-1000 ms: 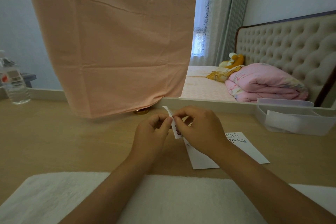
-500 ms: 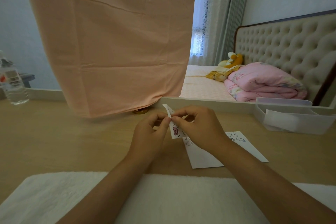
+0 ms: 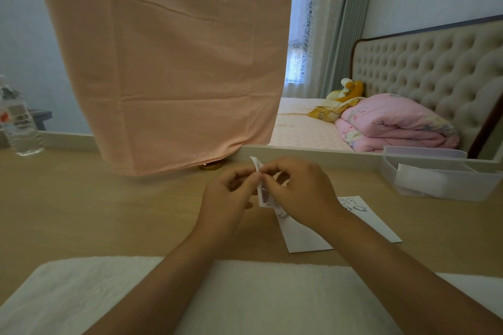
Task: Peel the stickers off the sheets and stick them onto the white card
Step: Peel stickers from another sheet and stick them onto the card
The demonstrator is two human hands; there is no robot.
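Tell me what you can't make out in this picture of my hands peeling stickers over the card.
- Sticker sheet, head view: mostly hidden between left hand and right hand; its pictures are too small to identify.
- White card: middle covered by the right wrist.
- Bottle: cut off by the left edge.

Two bare forearms reach in from the near edge and converge at centre. The left hand (image 3: pixel 227 196) and right hand (image 3: pixel 300 193) are raised just above the surface, their curled fingertips pinched together, thumbs and forefingers meeting between them.
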